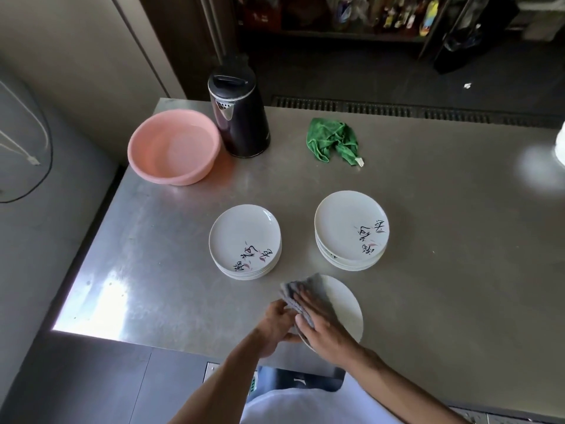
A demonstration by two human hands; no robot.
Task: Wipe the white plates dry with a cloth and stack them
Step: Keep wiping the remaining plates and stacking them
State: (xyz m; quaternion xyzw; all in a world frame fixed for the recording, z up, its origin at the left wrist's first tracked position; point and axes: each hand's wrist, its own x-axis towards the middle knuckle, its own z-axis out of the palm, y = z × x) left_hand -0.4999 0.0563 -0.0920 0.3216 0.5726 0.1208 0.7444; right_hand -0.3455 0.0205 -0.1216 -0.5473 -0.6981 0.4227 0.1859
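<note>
Head view, hidden: the fingertips of the left grip [276, 324] are disappearing behind the grey cloth [301, 293], which is blurring. Far right of the grips, a white object [561, 145] is being cut off by the frame edge and is unidentifiable.
Head view, surface: the steel surface [428, 209] is reflecting glare left of the grips. It is carrying a pink basin [146, 160], a black kettle [241, 117] just beside it and a crumpled green cloth [331, 139], all well beyond the grips.
Head view, room: a dim shelf of bottles [397, 13] is standing far beyond the surface.
Left grip: it is curling round the near-left rim of the white plate [345, 310] and holding it tilted.
Right grip [321, 327]: it is lying flat with fingers straight, pressing the grey cloth onto the plate's face.
Stacks: the left stack [244, 240] and the right stack [351, 229] are sitting apart, just beyond the grips.
</note>
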